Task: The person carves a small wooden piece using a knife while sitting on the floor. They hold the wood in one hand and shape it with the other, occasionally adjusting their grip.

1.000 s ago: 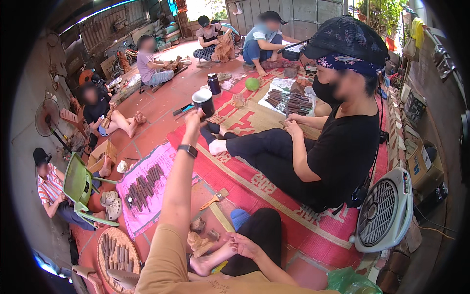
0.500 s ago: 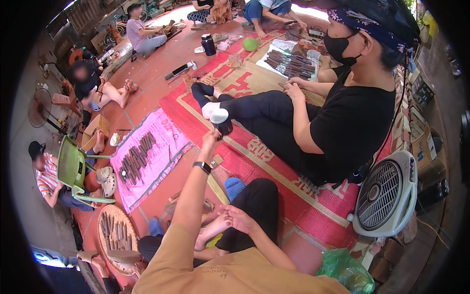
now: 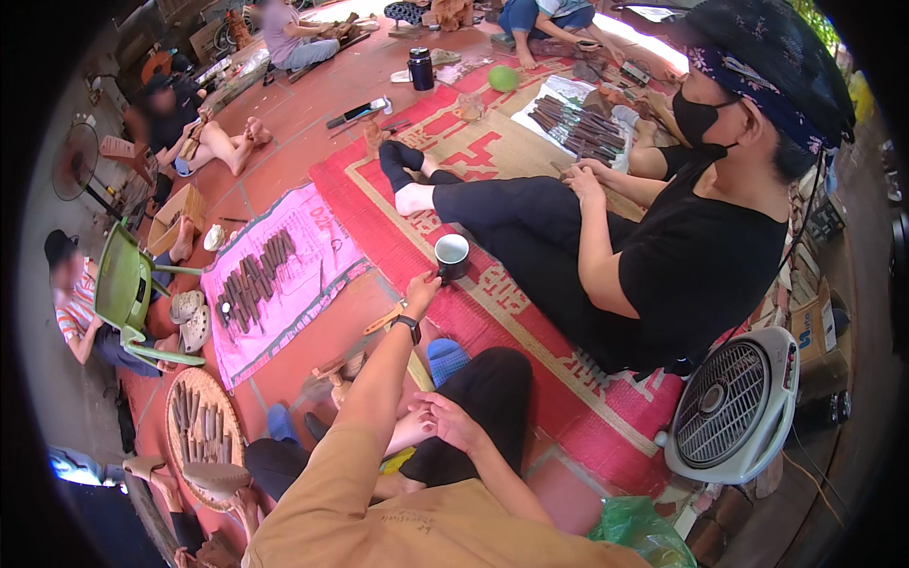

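My left hand (image 3: 421, 287), a black watch on its wrist, reaches forward and grips the handle of a dark mug (image 3: 453, 254). The mug stands upright on the red patterned mat (image 3: 530, 322), just in front of a black-clothed person's legs (image 3: 511, 213). My right hand (image 3: 453, 421) rests with loose, spread fingers on my crossed leg in black trousers and holds nothing. Both my sleeves are tan.
A masked person in black (image 3: 701, 256) sits close on the mat. A white floor fan (image 3: 731, 405) stands at the right. On the left lie a pink sheet (image 3: 275, 284) with several dark sticks, a round woven tray (image 3: 201, 431) and a green chair (image 3: 121, 284). Other people sit further off.
My left hand has come down from head height with the mug, which now stands on the red mat. The view has tilted downward. My right hand stays on my leg.
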A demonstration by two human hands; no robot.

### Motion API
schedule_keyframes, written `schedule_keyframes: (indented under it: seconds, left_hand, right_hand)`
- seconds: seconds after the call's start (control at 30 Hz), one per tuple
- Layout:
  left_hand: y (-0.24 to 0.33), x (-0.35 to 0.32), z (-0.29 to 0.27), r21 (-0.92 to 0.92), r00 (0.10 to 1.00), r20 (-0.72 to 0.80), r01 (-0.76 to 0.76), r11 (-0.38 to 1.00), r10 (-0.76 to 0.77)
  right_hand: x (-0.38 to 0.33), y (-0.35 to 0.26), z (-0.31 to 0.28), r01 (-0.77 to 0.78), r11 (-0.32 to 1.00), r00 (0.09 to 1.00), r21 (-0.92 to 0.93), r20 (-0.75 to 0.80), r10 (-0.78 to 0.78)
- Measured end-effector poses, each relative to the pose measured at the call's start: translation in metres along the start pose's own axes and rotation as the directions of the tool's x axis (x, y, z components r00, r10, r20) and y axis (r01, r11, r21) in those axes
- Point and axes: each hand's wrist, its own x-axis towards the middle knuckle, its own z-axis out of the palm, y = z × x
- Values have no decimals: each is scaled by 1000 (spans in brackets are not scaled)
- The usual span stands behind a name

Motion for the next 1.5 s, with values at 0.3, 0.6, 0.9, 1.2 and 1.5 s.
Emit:
schedule_keyframes:
  seconds: [0.3, 0.6, 0.9, 1.2, 1.5]
  left_hand:
    - [9, -129, -197, -392, 973, -186, 56, 918, -138]
    - [-152, -292, -349, -175, 767, -629, 20, 984, -127]
    - [-81, -318, -269, -195, 901, -432, -44, 980, -45]
    - [-84, -320, -221, -247, 988, -157, -49, 968, 9]
    - [-87, -318, -233, -182, 982, -180, -83, 980, 50]
  right_hand:
    - [-2, 1, 2, 17, 999, 1000, 41, -17, -16]
    - [40, 4, 11, 67, 996, 974, -56, -214, -78]
    - [127, 24, 13, 149, 975, 890, -164, -407, -205]
    - [122, 101, 4, -20, 126, 805, -992, -91, -586]
    - [126, 101, 6, -59, 2, 859, -998, -52, -509]
